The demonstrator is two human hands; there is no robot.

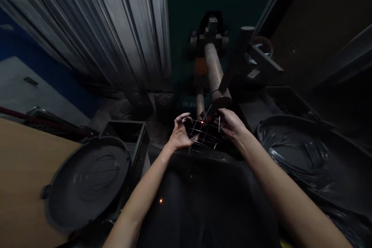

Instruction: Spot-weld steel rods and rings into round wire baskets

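Observation:
A wire grid point(204, 133) of thin crossed wires lies between my two hands, just below the machine's lower arm point(200, 100). My left hand point(182, 131) is at the grid's left edge, fingers curled above it and thumb below, closed round that edge. On the right, my right hand point(229, 124) has its fingers bent together near a short upright wire point(219, 123) at the grid's right side; its fingertips are partly in shadow. An orange glowing spot shows at the grid's upper edge, under the thick upper cylinder point(216, 71).
A green machine body point(186, 15) stands ahead. At the left are a round dark tray point(87, 182) and a plastic crate point(124, 130). A larger round tray point(343, 159) holding thin wire pieces point(302, 155) is at the right. An orange spark point(161, 200) shows over the dark apron.

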